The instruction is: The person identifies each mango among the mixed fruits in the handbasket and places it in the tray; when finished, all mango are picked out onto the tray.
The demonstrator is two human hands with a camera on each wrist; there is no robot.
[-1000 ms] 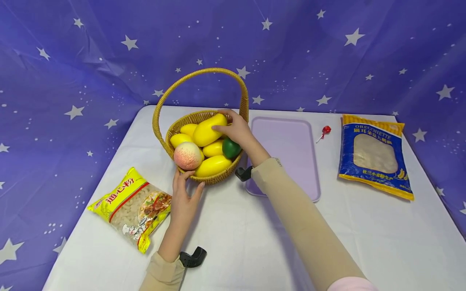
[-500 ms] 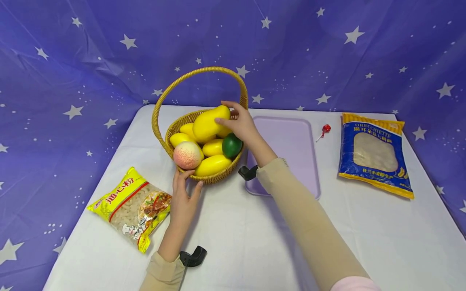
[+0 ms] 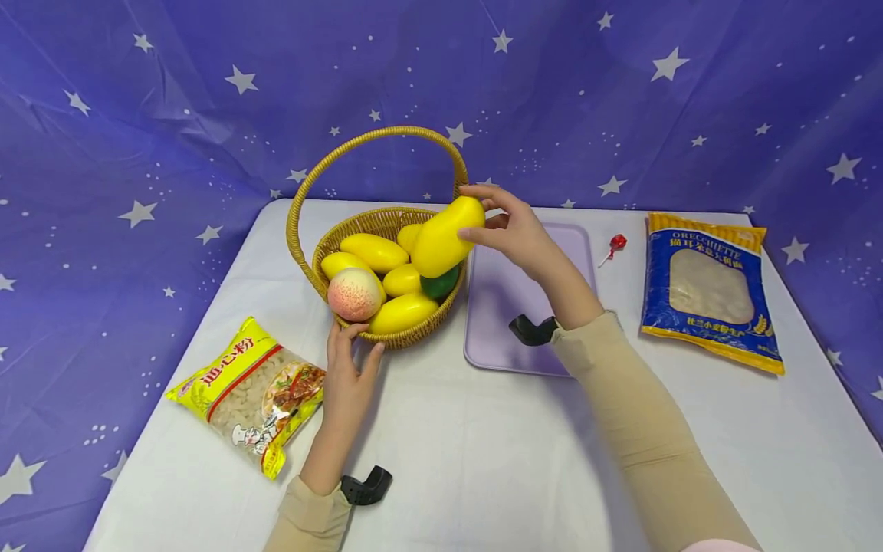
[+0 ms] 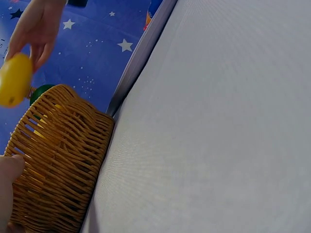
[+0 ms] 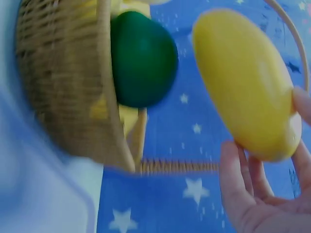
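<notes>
A smooth yellow mango [image 3: 448,238] hangs in my right hand [image 3: 520,238], pinched near its right end between thumb and fingers. It is raised above the right side of the wicker basket [image 3: 407,337], partly covering a dark green round fruit [image 3: 439,284]. In the right wrist view the mango [image 5: 248,87] is apart from the basket. Against the basket's front rim rests my left hand [image 3: 348,383], its fingers extended and its thumb [image 4: 10,167] touching the woven wall. Inside the basket lie several other yellow fruits [image 3: 403,313] and a pink-and-cream peach [image 3: 355,295].
A lilac tray [image 3: 510,330] lies right of the basket, under the right forearm. Beyond it are a red lollipop [image 3: 617,244] and a blue pasta bag [image 3: 710,295]. A yellow pasta bag [image 3: 255,399] lies left. The basket's tall handle [image 3: 386,133] arches overhead.
My right hand has lifted the mango off the pile and carried it to the right, exposing yellow fruit beneath. My left hand and the basket have stayed in place.
</notes>
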